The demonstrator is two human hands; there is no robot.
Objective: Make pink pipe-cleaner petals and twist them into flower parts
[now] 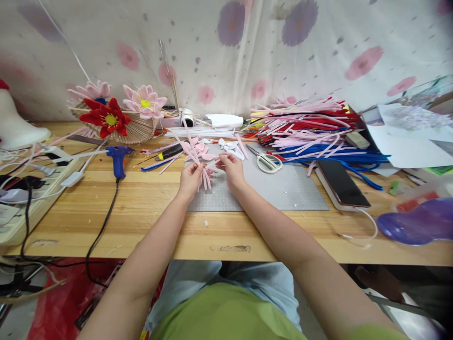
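Several pink pipe cleaners (pixel 193 150) are bunched in my left hand (pixel 191 179), whose fingers close around their middle. Their ends fan out above and below the grip. My right hand (pixel 230 167) pinches the end of one pink pipe cleaner that sticks out sideways from the bunch. Both hands are above the grey cutting mat (pixel 269 196). Just behind them lie pink petal shapes (pixel 200 150) and white bent pieces (pixel 231 148). Scissors (pixel 268 162) with pale handles rest on the mat to the right of my right hand.
A blue glue gun (pixel 119 159) with a black cord stands at left, near a power strip (pixel 42 198). Finished fuzzy flowers (pixel 110 119) sit in a fan-shaped holder behind. Piled pipe cleaners (pixel 304 123) fill the back right, with a phone (pixel 343 183) in front.
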